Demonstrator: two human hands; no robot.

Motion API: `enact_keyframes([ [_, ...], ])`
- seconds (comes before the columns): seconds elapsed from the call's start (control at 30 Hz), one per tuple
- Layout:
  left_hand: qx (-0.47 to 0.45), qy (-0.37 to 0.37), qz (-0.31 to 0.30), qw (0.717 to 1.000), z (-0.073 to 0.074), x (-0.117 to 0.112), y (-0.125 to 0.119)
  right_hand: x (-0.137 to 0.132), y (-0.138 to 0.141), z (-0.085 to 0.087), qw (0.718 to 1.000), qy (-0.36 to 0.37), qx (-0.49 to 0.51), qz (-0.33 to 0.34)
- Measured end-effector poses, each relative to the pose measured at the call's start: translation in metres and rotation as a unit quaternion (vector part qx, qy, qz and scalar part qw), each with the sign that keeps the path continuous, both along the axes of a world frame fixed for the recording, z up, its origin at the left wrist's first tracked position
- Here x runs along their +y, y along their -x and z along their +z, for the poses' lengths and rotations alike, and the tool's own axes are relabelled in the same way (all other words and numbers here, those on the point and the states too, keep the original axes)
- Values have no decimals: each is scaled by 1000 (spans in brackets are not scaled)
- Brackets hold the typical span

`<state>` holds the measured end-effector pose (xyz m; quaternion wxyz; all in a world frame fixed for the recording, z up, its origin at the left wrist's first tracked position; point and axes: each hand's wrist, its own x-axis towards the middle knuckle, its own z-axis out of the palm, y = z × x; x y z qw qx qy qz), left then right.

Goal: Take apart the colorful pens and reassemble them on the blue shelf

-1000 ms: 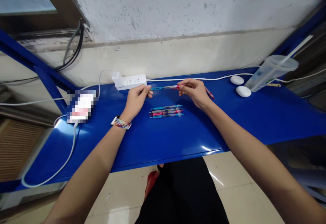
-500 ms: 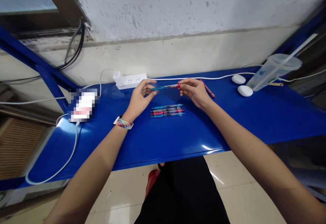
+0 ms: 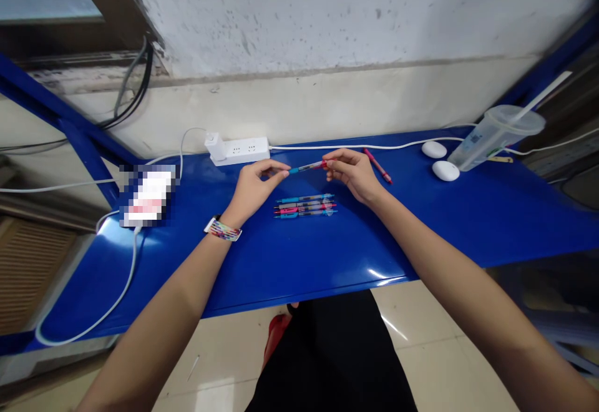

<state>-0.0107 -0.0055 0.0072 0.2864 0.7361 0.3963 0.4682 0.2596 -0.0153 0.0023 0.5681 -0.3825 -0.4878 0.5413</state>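
A pen with a blue end and a red end is held level above the blue shelf. My left hand pinches its blue end between thumb and fingers. My right hand pinches its red end. Just below, a row of three pens lies side by side on the shelf. A single red pen lies to the right of my right hand. A patterned band sits on my left wrist.
A white power strip with its cable runs along the back wall. Two white oval objects and a tilted clear plastic cup with a straw stand at the right. A blurred-out object on a white cable lies at the left.
My left hand briefly opened its fingers around the blue end, then closed into a pinch on it again. The pen stayed between both hands and shifted slightly lower.
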Motion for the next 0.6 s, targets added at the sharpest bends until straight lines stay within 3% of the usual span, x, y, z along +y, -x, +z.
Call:
enact_keyframes([
  [0.1,-11,-27,-3,1000,0,0,-1,-1,1,0,1000,5,3,1],
  [0.3,25,31,11,999,0,0,1,0,1,1,1000,-7,13,-8],
  [0.6,5,-32,25,999,1,-5,-3,-2,2,5,999,31,35,-8],
])
